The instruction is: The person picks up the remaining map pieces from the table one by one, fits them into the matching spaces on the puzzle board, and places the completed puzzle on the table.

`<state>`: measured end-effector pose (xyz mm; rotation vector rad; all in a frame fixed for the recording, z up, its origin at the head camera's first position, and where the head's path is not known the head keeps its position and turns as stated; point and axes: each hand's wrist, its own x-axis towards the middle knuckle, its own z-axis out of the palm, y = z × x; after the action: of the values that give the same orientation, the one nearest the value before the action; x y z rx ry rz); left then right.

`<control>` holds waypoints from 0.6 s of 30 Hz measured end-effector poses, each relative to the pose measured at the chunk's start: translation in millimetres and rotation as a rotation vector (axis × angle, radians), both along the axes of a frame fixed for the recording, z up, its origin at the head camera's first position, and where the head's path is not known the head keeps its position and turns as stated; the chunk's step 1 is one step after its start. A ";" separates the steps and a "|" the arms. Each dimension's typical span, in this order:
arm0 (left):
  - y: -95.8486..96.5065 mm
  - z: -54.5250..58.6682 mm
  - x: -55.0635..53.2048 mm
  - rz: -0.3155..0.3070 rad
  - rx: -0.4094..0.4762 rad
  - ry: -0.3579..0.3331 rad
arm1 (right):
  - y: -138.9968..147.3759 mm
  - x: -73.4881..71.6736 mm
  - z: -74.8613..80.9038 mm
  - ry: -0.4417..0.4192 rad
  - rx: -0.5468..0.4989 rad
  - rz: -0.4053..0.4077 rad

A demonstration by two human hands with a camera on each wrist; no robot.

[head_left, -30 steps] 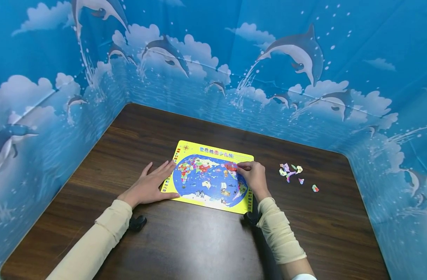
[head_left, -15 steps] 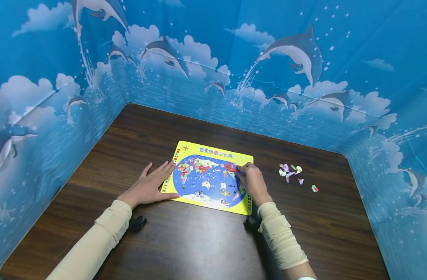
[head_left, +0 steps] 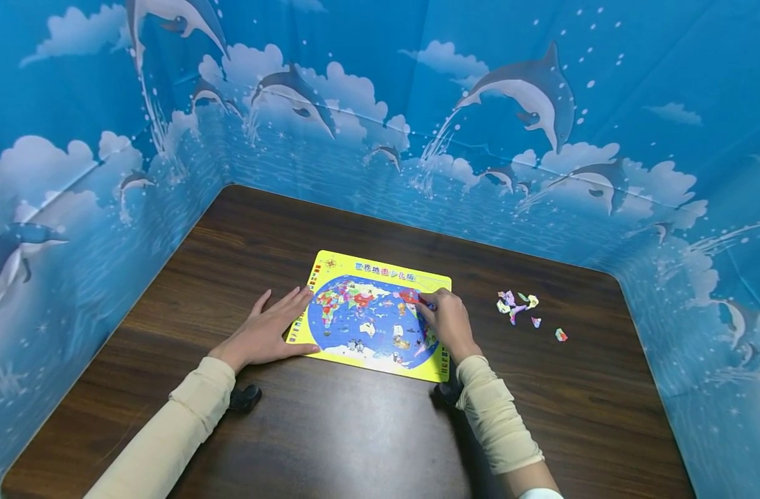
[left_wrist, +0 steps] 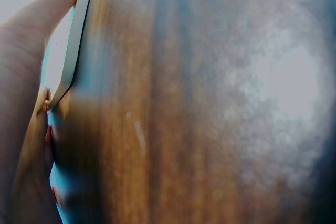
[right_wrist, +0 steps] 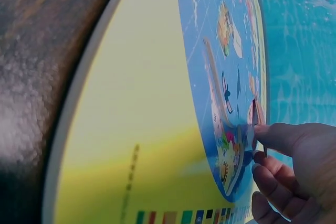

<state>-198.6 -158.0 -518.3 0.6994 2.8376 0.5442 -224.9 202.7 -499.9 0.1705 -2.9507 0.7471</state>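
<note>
A yellow-bordered world map puzzle board (head_left: 348, 333) with a blue oval sea lies on the dark wooden table. My left hand (head_left: 264, 336) rests on its left edge, fingers spread and thumb along the lower left corner. At the upper right of the map, my right hand (head_left: 451, 322) pinches a thin red puzzle piece (head_left: 409, 296) between thumb and fingers. In the right wrist view this piece (right_wrist: 255, 114) stands tilted up from the board, its lower part hidden by the thumb. The left wrist view has the left thumb (left_wrist: 52, 3) along the board's edge.
Several loose puzzle pieces (head_left: 515, 308) lie in a cluster right of the board, with one small piece (head_left: 536, 322) and a red-green piece (head_left: 561, 335) nearer. Dolphin-printed blue cloth walls (head_left: 355, 159) surround the table's back and sides. Black wrist cameras (head_left: 245, 398) sit under the wrists.
The right hand first lowered slightly, then shifted its fingers at the red piece, which has turned a little. The left hand has stayed in place.
</note>
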 end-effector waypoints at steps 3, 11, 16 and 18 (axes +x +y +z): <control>-0.3 -0.6 -0.7 -0.003 -0.003 0.008 | -0.2 -1.3 0.0 -0.014 -0.021 -0.015; 0.5 0.0 -0.5 0.004 -0.007 0.002 | 0.6 -4.2 -0.4 -0.031 -0.061 -0.007; 1.5 1.0 0.4 0.004 0.000 -0.003 | -0.3 -4.6 0.1 -0.045 -0.057 -0.008; 1.6 1.3 0.4 0.002 0.001 -0.004 | -0.8 -5.0 -0.3 -0.044 -0.055 -0.005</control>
<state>-198.2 -156.4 -517.1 0.6945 2.8353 0.5467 -229.9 202.0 -500.2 0.1443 -2.9669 0.8416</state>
